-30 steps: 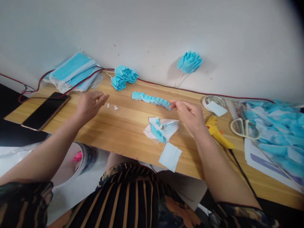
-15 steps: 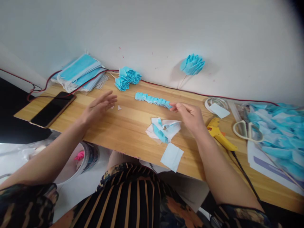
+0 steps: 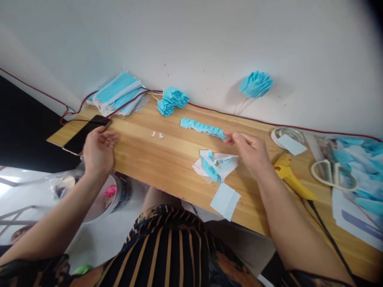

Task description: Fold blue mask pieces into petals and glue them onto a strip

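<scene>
My right hand (image 3: 249, 150) is closed in a pinch at the right end of a row of overlapping folded blue petals (image 3: 202, 126), its fingertips on the endmost petal. My left hand (image 3: 100, 153) holds nothing, its fingers apart, over the table's front edge beside the black phone (image 3: 86, 131). Two tiny white scraps (image 3: 160, 136) lie left of the petal row. Nearer to me are crumpled blue and white fabric pieces (image 3: 214, 165) and a pale blue square (image 3: 226, 201).
By the wall are stacked face masks (image 3: 119, 91), blue flowers on sticks (image 3: 172, 99) and a leaning flower (image 3: 256, 84). At right lie a yellow glue gun (image 3: 295, 181), white-handled scissors (image 3: 333, 175) and heaped blue petals (image 3: 368, 171). A bucket (image 3: 118, 195) stands below the table.
My left hand has moved left, from beside the white scraps to the phone's near side. My right hand stays at the row's end. The view has shifted left.
</scene>
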Available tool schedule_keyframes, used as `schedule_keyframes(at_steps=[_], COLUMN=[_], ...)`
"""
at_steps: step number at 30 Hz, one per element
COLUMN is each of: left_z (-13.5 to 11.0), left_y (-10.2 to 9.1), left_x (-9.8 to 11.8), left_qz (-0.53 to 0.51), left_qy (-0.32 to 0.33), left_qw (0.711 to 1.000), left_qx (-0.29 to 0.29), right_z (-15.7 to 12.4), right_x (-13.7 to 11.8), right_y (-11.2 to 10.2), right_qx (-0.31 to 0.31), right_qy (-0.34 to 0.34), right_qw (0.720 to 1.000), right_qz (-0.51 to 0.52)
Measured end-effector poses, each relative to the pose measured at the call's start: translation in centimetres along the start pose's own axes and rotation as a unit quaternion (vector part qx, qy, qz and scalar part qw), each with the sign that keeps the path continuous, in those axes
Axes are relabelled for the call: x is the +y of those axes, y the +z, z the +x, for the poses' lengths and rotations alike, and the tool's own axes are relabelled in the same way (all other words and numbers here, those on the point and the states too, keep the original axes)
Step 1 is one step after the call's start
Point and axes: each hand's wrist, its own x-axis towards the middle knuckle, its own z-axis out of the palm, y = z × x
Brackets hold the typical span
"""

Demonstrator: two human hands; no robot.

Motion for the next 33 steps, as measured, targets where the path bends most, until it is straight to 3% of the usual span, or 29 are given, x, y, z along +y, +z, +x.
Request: schedule_keyframes(at_steps=[2, 4, 6, 9, 12, 15, 18, 20, 22, 24, 27, 30, 31, 33], left_z=[-0.4, -0.2, 0.3, 1.6, 2.6, 3.0, 2.8, 2.6, 2.4, 1.8, 0.1, -1.8, -2.1, -2.0], left_y=[2.9, 5.8, 7.9, 9.4, 9.7, 9.5, 8.6, 7.6, 6.5, 6.0, 6.4, 7.0, 7.0, 6.6], left_x=[0.3, 1.0, 1.8, 2.6, 2.8, 2.4, 2.1, 2.5, 3.2, 3.8, 3.8, 3.2, 3.0, 3.0], left_qz=[-0.128, -0.217, -0.231, -0.130, 0.086, 0.250, 0.325, 0.349, 0.348, 0.350, 0.391, 0.459, 0.478, 0.495], left_qy=[-0.035, -0.078, -0.100, -0.060, 0.059, 0.181, 0.239, 0.229, 0.202, 0.235, 0.328, 0.345, 0.337, 0.321], left_qw=[0.990, 0.972, 0.968, 0.983, 0.975, 0.906, 0.835, 0.826, 0.845, 0.849, 0.794, 0.732, 0.727, 0.743], left_qx=[0.049, 0.035, -0.008, -0.112, -0.194, -0.290, -0.375, -0.378, -0.352, -0.317, -0.332, -0.367, -0.360, -0.316], right_z=[0.0, 0.0, 0.0, 0.0, 0.1, 0.1, 0.0, 0.0, 0.1, 0.1, 0.0, 0.0, 0.0, 0.0], right_x=[0.0, 0.0, 0.0, 0.2, 0.2, 0.1, 0.0, 0.1, 0.2, 0.3, 0.3, 0.3, 0.3, 0.1], right_y=[0.0, 0.0, -0.1, -0.4, -0.6, -0.6, -0.5, -0.5, -0.5, -0.5, -0.5, -0.5, -0.5, -0.4], right_qx=[0.002, 0.004, 0.006, 0.010, 0.012, 0.003, -0.004, -0.008, -0.010, -0.010, -0.011, -0.012, -0.011, -0.013], right_qy=[0.007, 0.011, 0.007, 0.003, 0.009, 0.014, 0.015, 0.013, 0.010, 0.010, 0.013, 0.016, 0.017, 0.019], right_qw=[1.000, 1.000, 1.000, 1.000, 1.000, 1.000, 1.000, 1.000, 1.000, 1.000, 1.000, 1.000, 1.000, 1.000], right_qz=[-0.001, -0.004, -0.005, -0.004, -0.006, -0.009, -0.010, -0.011, -0.009, -0.007, -0.006, -0.005, -0.004, 0.000])
